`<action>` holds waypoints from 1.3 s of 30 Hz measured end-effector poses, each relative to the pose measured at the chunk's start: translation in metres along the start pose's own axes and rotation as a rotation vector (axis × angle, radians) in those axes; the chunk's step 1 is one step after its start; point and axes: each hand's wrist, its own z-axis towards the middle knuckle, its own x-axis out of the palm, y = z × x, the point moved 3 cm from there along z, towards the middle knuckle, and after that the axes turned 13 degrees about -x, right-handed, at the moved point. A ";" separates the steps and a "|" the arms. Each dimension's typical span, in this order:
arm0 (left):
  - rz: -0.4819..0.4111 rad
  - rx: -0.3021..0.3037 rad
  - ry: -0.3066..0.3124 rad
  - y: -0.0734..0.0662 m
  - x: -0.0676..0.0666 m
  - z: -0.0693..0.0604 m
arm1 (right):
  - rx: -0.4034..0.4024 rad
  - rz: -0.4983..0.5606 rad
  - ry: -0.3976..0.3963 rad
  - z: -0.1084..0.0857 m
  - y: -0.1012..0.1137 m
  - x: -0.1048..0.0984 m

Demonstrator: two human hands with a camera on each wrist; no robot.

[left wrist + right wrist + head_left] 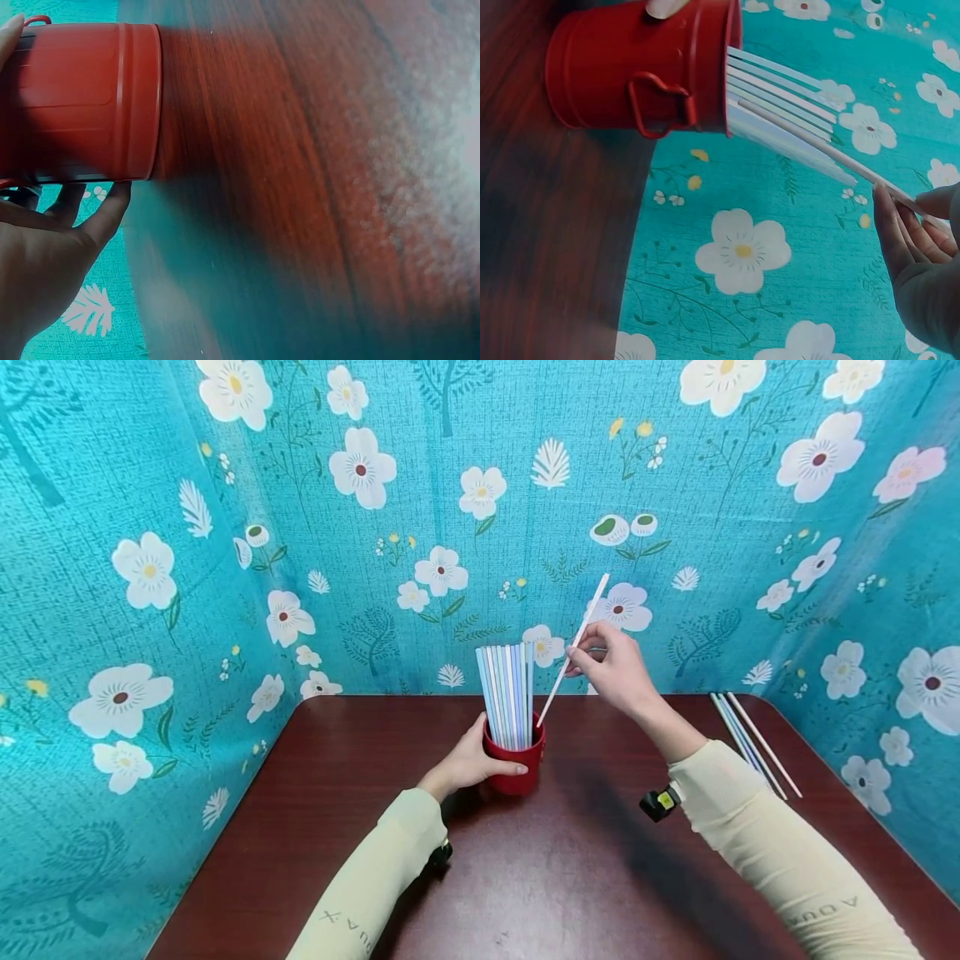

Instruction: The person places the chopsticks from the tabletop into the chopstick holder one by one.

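Note:
A red metal bucket (516,783) with small side handles stands on the table, holding a bunch of pale blue, white and lilac straws (504,693). My left hand (471,758) grips the bucket from its left side, the thumb lying across its front. Pinched between thumb and fingers, a whitish straw (817,142) slants from my right hand (613,667) down to the bucket's mouth. Its lower end is at the right rim; whether that end is inside the mouth I cannot tell. In the left wrist view, fingers lie under the bucket's side (82,97).
Several loose straws (750,739) lie side by side on the table's far right, partly behind my right forearm. The dark red-brown wooden table (330,827) meets a turquoise flowered cloth (420,518) at its back and sides. Small black cameras (660,803) sit at my wrists.

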 end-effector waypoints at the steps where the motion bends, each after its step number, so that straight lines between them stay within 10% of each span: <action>1: -0.001 0.001 0.000 0.000 0.000 0.000 | -0.001 -0.002 0.006 0.000 -0.001 0.002; 39: -0.031 0.011 0.026 -0.002 0.000 0.001 | -0.009 -0.060 0.220 -0.013 -0.029 0.055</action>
